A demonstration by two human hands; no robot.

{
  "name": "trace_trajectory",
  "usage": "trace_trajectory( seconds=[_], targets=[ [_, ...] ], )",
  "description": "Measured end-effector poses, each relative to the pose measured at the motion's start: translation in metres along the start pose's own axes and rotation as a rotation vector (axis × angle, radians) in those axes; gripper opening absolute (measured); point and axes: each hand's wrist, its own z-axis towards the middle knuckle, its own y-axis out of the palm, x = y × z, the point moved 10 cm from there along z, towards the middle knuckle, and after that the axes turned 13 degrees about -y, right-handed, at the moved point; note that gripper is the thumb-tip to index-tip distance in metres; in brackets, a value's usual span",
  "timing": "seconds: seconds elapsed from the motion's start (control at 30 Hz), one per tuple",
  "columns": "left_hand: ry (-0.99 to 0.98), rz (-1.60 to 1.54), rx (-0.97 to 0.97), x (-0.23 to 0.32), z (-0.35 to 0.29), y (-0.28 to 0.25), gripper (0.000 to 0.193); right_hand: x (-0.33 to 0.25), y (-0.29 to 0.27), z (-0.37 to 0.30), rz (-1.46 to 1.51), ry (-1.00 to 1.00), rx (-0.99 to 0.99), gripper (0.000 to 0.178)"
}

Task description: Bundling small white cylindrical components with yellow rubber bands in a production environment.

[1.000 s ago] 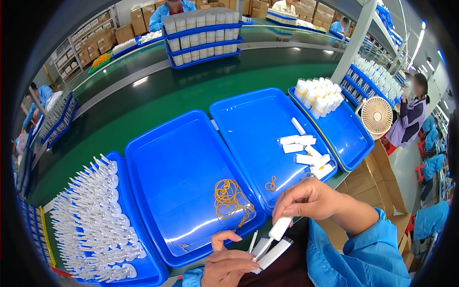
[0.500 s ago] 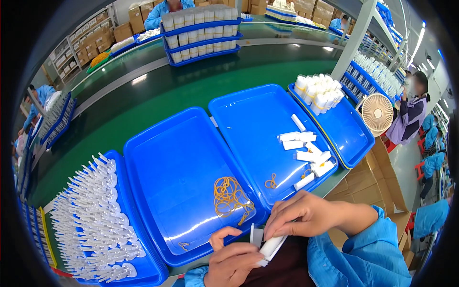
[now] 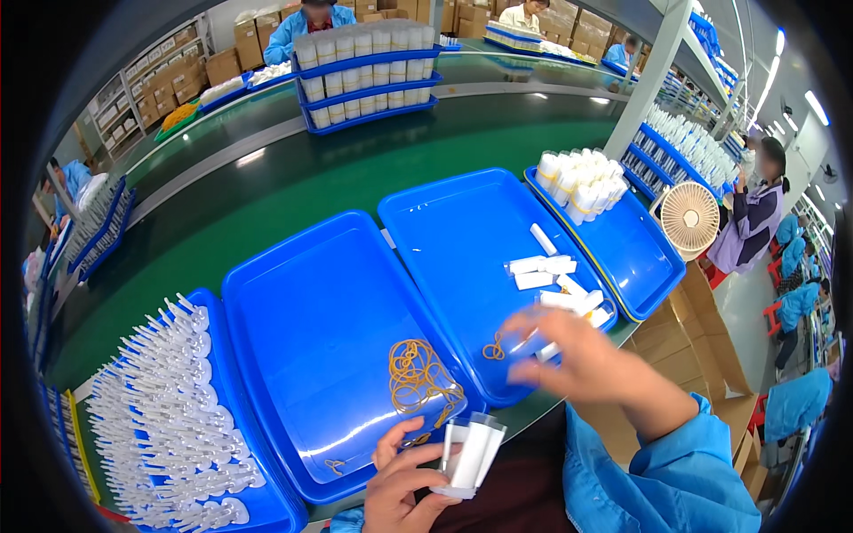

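The right hand [image 3: 577, 355] is smeared by motion; whether its fingertips grip the pale sliver between them cannot be told. It covers part of the white tubes [image 3: 534, 281] in the blue tray [image 3: 453, 231] behind it. The left hand [image 3: 404, 493] hides the lower side of the clear cup [image 3: 474, 453], and its sleeve [image 3: 348, 521] is cut off by the lower edge, as is the tray [image 3: 283, 506] of white stemmed pieces [image 3: 169, 426].

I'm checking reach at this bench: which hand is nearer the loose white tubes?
Right. The right hand, motion-blurred, is right by the near side of the loose white tubes; the left hand is farther off, nearer the wearer and to their left, holding a clear cup.
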Motion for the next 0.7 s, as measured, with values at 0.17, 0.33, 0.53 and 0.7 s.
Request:
trace_trajectory(
  seconds=[0.17, 0.33, 0.53, 0.7],
  targets=[
    [0.003, -0.063, 0.164, 0.0, -0.006, -0.02, 0.021, 0.083, -0.016, -0.027, -0.701, 0.219, -0.253, 0.026],
    [0.074, 0.088, 0.167, 0.016, -0.004, -0.016, 0.019, 0.091, -0.005, -0.014, -0.674, 0.245, -0.25, 0.029],
    [0.092, 0.237, 0.076, 0.018, -0.002, 0.0, 0.014, 0.046, 0.007, 0.002, 0.323, 0.176, 0.231, 0.031],
    [0.167, 0.34, 0.054, 0.026, -0.001, 0.008, 0.011, 0.023, 0.057, 0.002, 1.221, 0.45, 0.196, 0.033]
  ],
)
